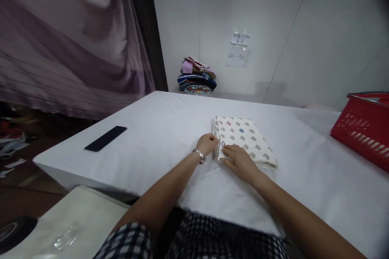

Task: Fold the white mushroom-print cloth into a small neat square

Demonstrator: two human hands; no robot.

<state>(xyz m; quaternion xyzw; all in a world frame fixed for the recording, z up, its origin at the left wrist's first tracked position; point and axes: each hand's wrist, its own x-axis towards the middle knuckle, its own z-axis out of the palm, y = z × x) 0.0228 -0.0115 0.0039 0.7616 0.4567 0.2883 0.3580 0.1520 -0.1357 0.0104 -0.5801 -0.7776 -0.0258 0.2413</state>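
A folded white cloth with grey mushroom-like prints, and a few red, blue and purple ones, lies on the white table. My left hand, a bracelet at its wrist, is at the cloth's left edge. Its fingers are curled together and seem to pinch the layers there. Resting on the cloth's near left corner is my right hand, palm down with fingers stretched out. Stacked layers show along the cloth's left and near sides.
A black flat strip lies on the table's left. At the right stands a red plastic basket. Beyond the far edge rises a pile of folded fabrics by the wall. A pinkish curtain hangs at left; paper notes are on the wall.
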